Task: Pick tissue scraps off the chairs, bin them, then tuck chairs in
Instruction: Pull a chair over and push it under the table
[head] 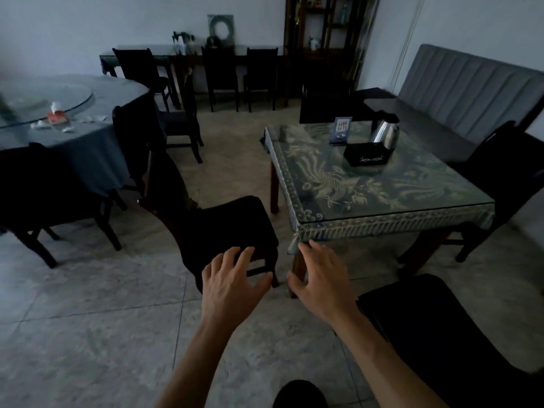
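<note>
Bare hands (235, 285) before dark chair (232, 228)

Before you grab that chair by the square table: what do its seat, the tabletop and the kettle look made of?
Chair seat: looks like a dark padded fabric cushion, matte with no glare, on a dark wooden frame. Tabletop: seemingly a clear glass sheet over a patterned cloth; its edge and reflections show. Kettle: polished metal body, probably stainless steel, with a black, likely plastic, lid.

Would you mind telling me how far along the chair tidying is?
Done: the nearest chair shows no scraps on its seat, though it is dark. In hand: nothing; the left hand and right hand are open, reaching toward it. Left: that chair stands out from the table, untucked; scraps lie on the round table.
</note>
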Demonstrator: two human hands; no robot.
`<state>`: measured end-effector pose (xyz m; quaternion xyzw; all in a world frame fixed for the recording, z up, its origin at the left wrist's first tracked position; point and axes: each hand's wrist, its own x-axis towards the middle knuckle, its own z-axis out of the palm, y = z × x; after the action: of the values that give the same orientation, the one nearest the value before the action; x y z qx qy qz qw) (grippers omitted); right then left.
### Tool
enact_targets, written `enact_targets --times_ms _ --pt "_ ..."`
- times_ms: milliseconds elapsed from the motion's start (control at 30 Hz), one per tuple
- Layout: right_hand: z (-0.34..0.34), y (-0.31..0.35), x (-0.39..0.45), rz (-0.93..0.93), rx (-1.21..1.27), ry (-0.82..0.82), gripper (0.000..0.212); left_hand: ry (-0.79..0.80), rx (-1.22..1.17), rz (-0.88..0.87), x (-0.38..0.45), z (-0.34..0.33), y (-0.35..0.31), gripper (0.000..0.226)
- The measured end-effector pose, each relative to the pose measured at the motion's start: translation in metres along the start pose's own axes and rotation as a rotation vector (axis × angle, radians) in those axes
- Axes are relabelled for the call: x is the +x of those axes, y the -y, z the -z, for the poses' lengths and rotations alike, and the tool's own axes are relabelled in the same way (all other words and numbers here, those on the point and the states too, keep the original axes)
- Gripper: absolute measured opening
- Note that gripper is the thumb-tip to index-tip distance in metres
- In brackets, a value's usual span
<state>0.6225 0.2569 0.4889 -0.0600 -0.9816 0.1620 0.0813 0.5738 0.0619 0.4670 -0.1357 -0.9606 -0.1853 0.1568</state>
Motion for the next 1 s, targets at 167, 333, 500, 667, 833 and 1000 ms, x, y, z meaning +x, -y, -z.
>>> enact_targets --times_ms 167,333,500,667,833,1000 --pt "-0.034 0.096 0.049 -0.018 -0.003 -0.005 0.077 0.015 0.014 -0.028 0.045 0.025 0.093 0.069" --pt "-0.063 0.171 0.097 0.025 -0.015 0.005 0.077 0.016 0.011 -0.013 0.083 0.051 0.168 0.067" --pt "-0.095 0.229 0.153 0.047 0.0 0.057 0.079 -0.006 0.017 0.008 0.123 0.061 0.239 0.066" --pt "-0.138 0.283 0.222 0.109 0.004 0.08 0.076 -0.008 0.043 0.028 0.176 0.053 0.321 0.064" --pt "-0.185 0.336 0.306 0.15 0.095 0.057 0.065 0.004 0.086 0.007 0.251 0.04 0.406 0.057" --pt "-0.213 0.388 0.389 0.108 0.161 0.016 0.055 0.053 0.093 -0.013 0.332 0.033 0.475 0.061"
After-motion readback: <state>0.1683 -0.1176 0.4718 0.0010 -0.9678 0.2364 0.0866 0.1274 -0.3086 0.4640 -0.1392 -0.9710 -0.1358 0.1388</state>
